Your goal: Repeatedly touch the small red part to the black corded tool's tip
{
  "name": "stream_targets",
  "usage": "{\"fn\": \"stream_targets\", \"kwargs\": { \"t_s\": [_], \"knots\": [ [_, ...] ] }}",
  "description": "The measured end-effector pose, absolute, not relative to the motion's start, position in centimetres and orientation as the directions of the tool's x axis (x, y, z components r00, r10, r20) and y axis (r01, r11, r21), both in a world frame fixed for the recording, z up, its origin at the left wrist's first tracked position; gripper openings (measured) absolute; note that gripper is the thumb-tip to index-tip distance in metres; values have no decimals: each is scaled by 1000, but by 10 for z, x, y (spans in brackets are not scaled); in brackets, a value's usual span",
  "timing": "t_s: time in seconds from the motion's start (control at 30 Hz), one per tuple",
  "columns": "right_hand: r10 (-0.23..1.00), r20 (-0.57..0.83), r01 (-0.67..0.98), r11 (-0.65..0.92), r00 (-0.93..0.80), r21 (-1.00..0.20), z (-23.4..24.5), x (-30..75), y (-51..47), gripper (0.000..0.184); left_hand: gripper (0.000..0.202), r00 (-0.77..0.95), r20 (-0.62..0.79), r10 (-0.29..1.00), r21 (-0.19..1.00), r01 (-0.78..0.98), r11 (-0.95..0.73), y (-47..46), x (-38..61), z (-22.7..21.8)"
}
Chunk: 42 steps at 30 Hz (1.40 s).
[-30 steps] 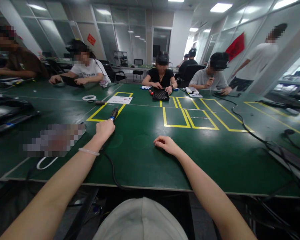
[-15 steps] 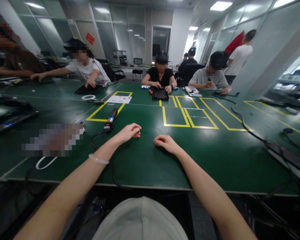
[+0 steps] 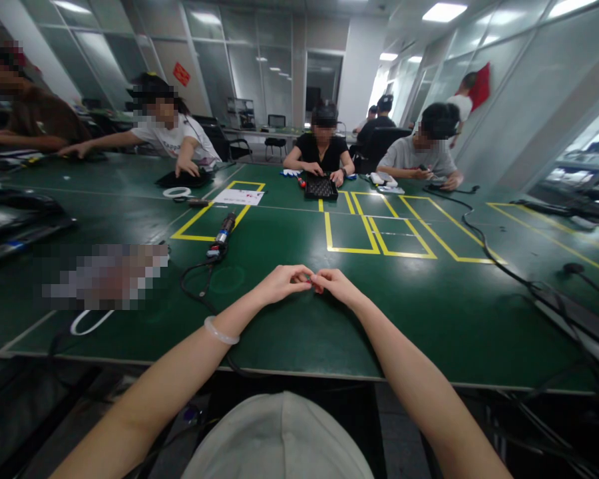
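Observation:
Over the dark green table, the fingertips of my left hand (image 3: 284, 283) meet those of my right hand (image 3: 337, 286). Both hands are closed in a pinch. A tiny reddish spot shows between the fingertips, too small to name. A translucent white bangle (image 3: 221, 330) is around my left wrist. To the left lies a black handheld tool (image 3: 223, 233) with a blue band, its cable curving toward the table's near edge.
Yellow tape outlines (image 3: 352, 251) mark the green table (image 3: 429, 313). A white sheet (image 3: 238, 197) lies beyond the tool. Across the table, a person works over a black tray (image 3: 321, 187). A black cable (image 3: 472, 226) runs along the right. A blurred-out flat item (image 3: 104, 276) is left.
My left hand has moved right and slightly down, so its fingertips now meet my right hand's. My right hand has hardly moved. A person in the background has moved left.

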State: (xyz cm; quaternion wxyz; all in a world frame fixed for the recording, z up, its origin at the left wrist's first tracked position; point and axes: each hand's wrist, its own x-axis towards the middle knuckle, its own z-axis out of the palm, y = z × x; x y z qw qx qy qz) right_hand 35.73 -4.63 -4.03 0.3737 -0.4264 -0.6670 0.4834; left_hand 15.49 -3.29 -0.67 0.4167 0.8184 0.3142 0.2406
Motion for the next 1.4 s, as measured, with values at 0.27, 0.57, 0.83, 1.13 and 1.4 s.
{"fn": "stream_targets", "kwargs": {
  "t_s": [0.27, 0.57, 0.83, 1.13, 1.4],
  "knots": [
    [915, 92, 151, 163, -394, -975, -46, 360, -43, 22, 20, 638, 195, 745, 613, 514, -601, -45, 155, 0],
    [940, 113, 165, 174, -321, -971, -45, 362, -44, 19, 43, 289, 381, 878, 138, 921, -363, -11, 64, 20],
    [938, 118, 187, 186, -325, -965, -46, 359, -45, 23, 73, -180, 74, 981, 25, 984, 179, 5, -25, 6],
    [938, 126, 253, 214, -321, -943, -45, 360, -44, 25, 56, 67, 35, 997, -41, 997, -66, 8, 28, -2],
    [929, 173, 406, 304, -327, -862, -39, 361, -49, 18, 54, 265, 73, 962, -40, 964, -263, -44, 96, -9]
  ]
}}
